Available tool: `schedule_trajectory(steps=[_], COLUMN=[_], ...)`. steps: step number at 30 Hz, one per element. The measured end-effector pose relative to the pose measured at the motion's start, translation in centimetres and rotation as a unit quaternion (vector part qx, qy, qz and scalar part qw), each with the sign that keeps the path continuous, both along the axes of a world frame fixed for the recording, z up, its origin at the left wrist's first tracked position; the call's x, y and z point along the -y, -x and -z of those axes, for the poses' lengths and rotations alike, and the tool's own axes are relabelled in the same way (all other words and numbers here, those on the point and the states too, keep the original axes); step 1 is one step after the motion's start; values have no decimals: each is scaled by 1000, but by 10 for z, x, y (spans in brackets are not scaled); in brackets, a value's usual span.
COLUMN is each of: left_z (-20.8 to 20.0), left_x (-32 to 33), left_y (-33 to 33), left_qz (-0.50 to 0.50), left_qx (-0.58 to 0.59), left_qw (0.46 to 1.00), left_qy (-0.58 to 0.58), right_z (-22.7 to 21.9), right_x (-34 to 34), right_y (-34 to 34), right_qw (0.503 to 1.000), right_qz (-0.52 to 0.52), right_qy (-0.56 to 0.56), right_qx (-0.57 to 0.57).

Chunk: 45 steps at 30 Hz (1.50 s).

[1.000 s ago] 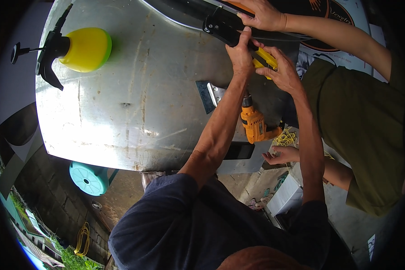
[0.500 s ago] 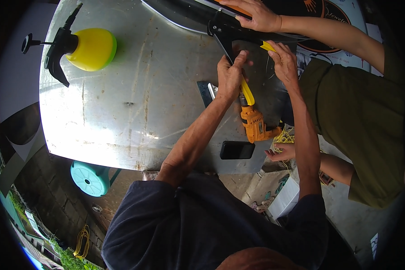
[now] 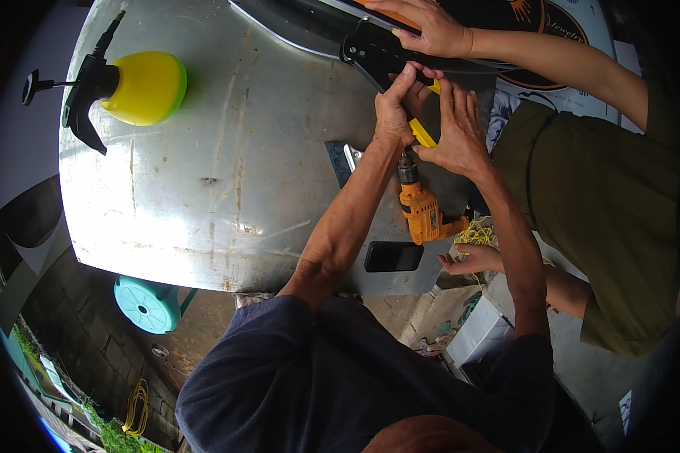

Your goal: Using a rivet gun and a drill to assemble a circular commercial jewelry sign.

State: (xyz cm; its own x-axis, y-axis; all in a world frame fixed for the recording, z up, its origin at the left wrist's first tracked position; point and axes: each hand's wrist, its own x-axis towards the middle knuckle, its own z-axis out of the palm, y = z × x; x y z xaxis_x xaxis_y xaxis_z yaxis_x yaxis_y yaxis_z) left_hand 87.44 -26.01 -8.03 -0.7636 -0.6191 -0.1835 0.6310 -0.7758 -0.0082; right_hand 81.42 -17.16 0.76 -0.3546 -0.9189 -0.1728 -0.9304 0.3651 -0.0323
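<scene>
A black hand riveter point(image 3: 372, 62) with yellow-gripped handles lies between my hands, its head at the edge of a dark, curved piece with a bright metal rim point(image 3: 302, 41). My left hand point(image 3: 395, 113) is closed round one handle. My right hand point(image 3: 461, 132) presses on the handles from the right, fingers at the upper grip and thumb by the lower one; the handles are drawn close together. Just below them, an orange power drill point(image 3: 423, 211) rests on the metal table. Where the riveter's nose meets the piece is hard to make out.
A co-worker's hand point(image 3: 434, 30) lies on the piece at the top; their other hand point(image 3: 472, 259) hangs by the table edge near yellow cord point(image 3: 476, 234). The metal table point(image 3: 196, 151) holds a yellow spray bottle point(image 3: 145, 87), a black phone point(image 3: 393, 257) and a scraper-like blade point(image 3: 340, 160). A turquoise stool point(image 3: 147, 303) stands below.
My right hand has moved left and closed in on my left hand, bringing the riveter's spread handles together. The co-worker's upper hand stays on the piece.
</scene>
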Motion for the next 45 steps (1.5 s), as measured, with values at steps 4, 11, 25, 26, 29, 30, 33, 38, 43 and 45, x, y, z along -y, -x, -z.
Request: schedule_trajectory(steps=[4, 11, 25, 26, 29, 30, 33, 38, 43, 45], left_z=[1, -3, -1, -1, -2, -2, -4, -18, -32, -33], left_x=[0, -1, 4, 6, 8, 9, 9, 1, -22, -29], left_y=[8, 28, 37, 39, 42, 43, 39, 2, -93, -143], left_qz=[-13, -77, -120, -119, -134, -137, -134, -71, 28, 81], left_qx=[95, 143, 188, 212, 233, 229, 220, 230, 274, 356], left_qw=[995, 987, 975, 970, 963, 964, 966, 971, 953, 906], left_qy=[22, -2, -16, -20, -27, -19, -22, 8, 124, 216], right_z=[10, 24, 51, 53, 55, 56, 54, 40, 24, 26], right_x=[1, 0, 2, 3, 4, 6, 6, -4, -35, -52], right_y=[4, 25, 37, 40, 49, 49, 45, 13, -60, -105], right_qw=[998, 995, 986, 982, 976, 974, 973, 974, 976, 975], right_qz=[37, -7, -25, -44, -79, -79, -80, -59, -29, -7], right_qy=[14, 90, 148, 163, 187, 197, 204, 216, 210, 207], right_qx=[53, 40, -79, -80, -76, -79, -75, -32, 56, 81])
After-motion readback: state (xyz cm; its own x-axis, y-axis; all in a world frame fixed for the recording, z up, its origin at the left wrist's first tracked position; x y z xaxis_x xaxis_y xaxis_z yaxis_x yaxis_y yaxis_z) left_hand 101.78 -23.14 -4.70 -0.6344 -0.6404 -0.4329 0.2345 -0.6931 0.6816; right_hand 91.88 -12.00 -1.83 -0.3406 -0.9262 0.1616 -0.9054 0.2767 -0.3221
